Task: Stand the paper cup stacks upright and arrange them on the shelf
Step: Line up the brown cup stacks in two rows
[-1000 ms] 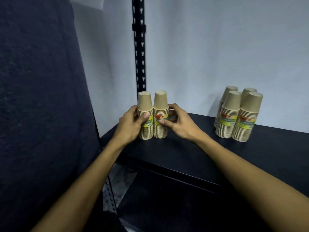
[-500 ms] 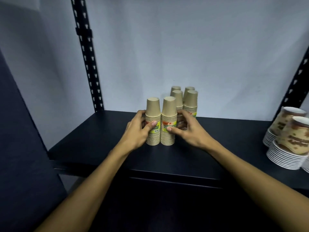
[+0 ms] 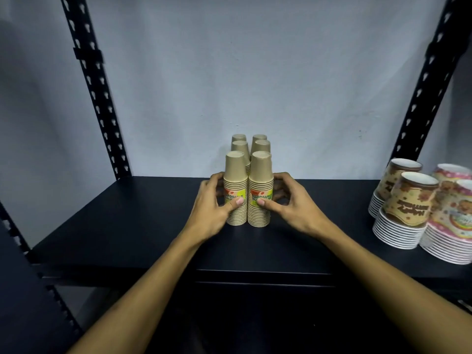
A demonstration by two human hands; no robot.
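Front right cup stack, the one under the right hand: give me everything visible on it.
The front right stack is tan paper cups nested upside down, bases up, rims ribbing its lower half. It stands upright on the black shelf, with a red, yellow and green label at mid-height. The right hand grips it, thumb on the label. It stands close beside the front left stack.

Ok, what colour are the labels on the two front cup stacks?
Yellow-green with orange-red, on plain brown cups; head view.
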